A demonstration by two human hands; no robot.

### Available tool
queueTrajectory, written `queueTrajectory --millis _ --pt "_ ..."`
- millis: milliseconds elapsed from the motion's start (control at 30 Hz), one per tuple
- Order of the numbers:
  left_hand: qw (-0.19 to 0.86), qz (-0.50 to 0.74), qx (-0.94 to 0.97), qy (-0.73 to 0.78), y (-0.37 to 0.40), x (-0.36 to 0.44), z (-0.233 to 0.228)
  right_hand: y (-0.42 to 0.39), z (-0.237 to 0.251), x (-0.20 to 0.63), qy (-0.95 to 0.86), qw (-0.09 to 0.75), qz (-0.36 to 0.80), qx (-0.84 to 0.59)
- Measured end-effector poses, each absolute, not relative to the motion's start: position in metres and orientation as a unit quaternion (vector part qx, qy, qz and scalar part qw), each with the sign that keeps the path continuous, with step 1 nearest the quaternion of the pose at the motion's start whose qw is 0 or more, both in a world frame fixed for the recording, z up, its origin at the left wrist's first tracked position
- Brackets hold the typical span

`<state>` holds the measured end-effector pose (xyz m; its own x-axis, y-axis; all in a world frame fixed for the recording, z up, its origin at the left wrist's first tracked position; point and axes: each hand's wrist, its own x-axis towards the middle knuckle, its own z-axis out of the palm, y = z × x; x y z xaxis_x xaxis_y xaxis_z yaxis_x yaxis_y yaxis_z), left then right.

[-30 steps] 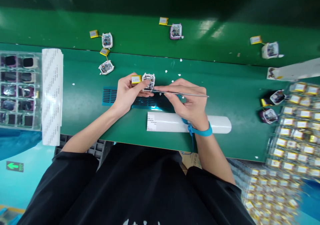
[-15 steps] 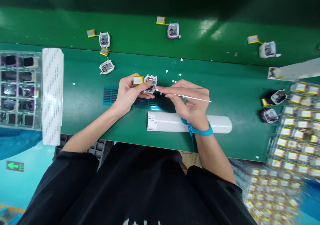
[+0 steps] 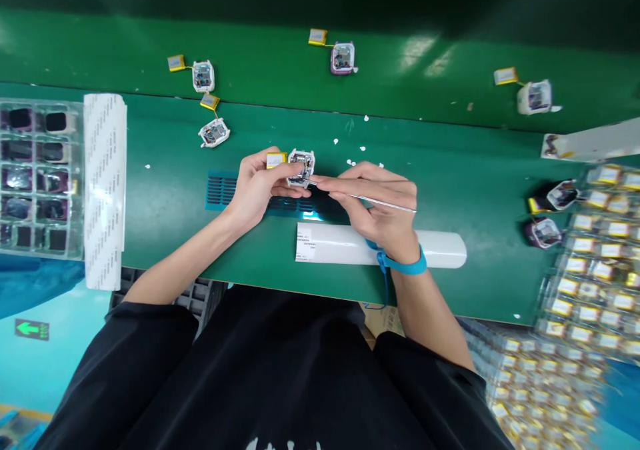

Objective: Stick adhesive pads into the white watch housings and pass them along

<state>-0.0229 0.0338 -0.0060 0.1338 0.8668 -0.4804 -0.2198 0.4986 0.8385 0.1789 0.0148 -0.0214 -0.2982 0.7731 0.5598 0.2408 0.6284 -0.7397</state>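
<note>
1. The left hand [image 3: 257, 187] grips a small white open device casing [image 3: 301, 167] just above the worktop [image 3: 165, 190], with its yellow battery [image 3: 276, 159] lying against the same fingers. If that grip loosens while the tool presses in, the casing could tip or slide off the fingertips.

2. The right hand [image 3: 383, 207] pinches a thin metal tweezers [image 3: 385, 202], whose tip sits at the casing's near edge. A push with too much force could scratch the board inside or skid off and jab the left thumb.

3. The battery seems joined to the casing by a short lead; the lead itself is too small to make out here. A tug on the battery as the casing turns could strain that joint.

4. Small white scraps [image 3: 350, 150] lie scattered on the worktop just beyond the hands. One could end up inside the open casing if it is set down among them.

5. The white roll [image 3: 380, 245] lies beneath the right wrist, near the blue wrist strap [image 3: 403, 263]. A sweep of the forearm might send it rolling off the near edge.

6. The teal slotted sheet [image 3: 223, 190] lies under the hands; a dropped part could be hard to spot among its slots.
</note>
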Motion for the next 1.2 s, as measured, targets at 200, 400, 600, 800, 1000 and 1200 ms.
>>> queueTrajectory --millis 200,400,600,800,1000,1200 --pt "0.673 0.391 0.323 0.538 0.0345 -0.0243 -0.0098 0.0143 -0.0191 0.1824 -0.769 0.458 0.280 -0.348" --pt "0.665 0.397 0.331 0.539 0.0343 -0.0246 -0.0095 0.0138 -0.0174 0.1839 -0.775 0.446 0.277 -0.351" --pt "0.664 0.410 0.342 0.524 0.0307 -0.0233 -0.0122 0.0139 -0.0164 0.1818 -0.774 0.458 0.275 -0.339" --pt "0.616 0.422 0.372 0.551 0.0275 -0.0196 -0.0144 0.0132 -0.0203 0.1814 -0.773 0.433 0.269 -0.379" --pt "0.608 0.436 0.380 0.544 0.0292 -0.0226 -0.0093 0.0127 -0.0201 0.1781 -0.751 0.489 0.256 -0.364" --pt "0.620 0.427 0.371 0.543 0.0319 -0.0239 -0.0112 0.0137 -0.0186 0.1783 -0.760 0.473 0.259 -0.362"
